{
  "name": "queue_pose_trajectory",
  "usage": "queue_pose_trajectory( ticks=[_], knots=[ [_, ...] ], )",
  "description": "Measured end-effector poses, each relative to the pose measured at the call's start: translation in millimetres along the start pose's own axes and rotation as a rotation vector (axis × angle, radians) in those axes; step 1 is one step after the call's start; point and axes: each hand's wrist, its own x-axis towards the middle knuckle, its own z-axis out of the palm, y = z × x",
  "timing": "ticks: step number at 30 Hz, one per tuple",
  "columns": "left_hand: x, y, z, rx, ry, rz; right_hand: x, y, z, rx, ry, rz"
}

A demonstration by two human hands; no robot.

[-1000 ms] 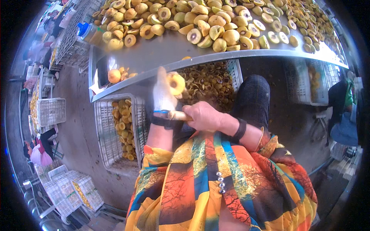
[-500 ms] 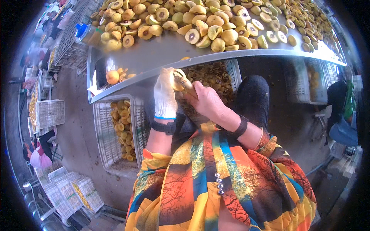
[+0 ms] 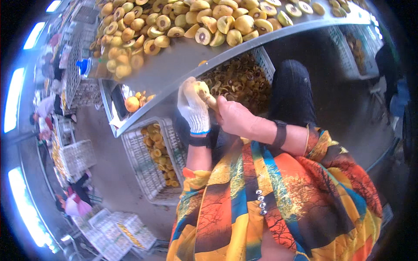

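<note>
My left hand [image 3: 191, 108], in a white knitted glove, is closed around a yellow peach half [image 3: 200, 88] just in front of the metal table's edge. My bare right hand [image 3: 237, 118] grips the wooden handle [image 3: 212, 103] of a small tool whose working end meets the fruit; its tip is too blurred to make out. Beyond both hands, many halved peaches [image 3: 204, 17], several with dark centres, lie heaped on the metal table [image 3: 163, 65]. Under the hands stands a crate of brownish fruit scraps [image 3: 235, 80].
To my left on the floor, a white plastic crate [image 3: 136, 158] holds peach halves. An orange fruit [image 3: 132, 104] and a dark flat object [image 3: 118, 99] occupy the table's left corner, near a blue-capped bottle [image 3: 82, 66]. Another crate [image 3: 348, 65] stands right. Other people work far left.
The whole view has turned and shifted, so the table edge slants more steeply. Both hands remain together at the fruit, with the tool tilted slightly differently.
</note>
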Motion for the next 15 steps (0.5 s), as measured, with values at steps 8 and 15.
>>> queue_pose_trajectory(
  ticks=[8, 15],
  knots=[
    [15, 21, -1, -0.067, -0.263, -0.236, -2, -5, -21, 0.168, -0.035, 0.089],
    [-2, 15, 4, -0.107, -0.061, -0.123, -8, -37, -27, 0.493, -0.219, 0.360]
  ],
)
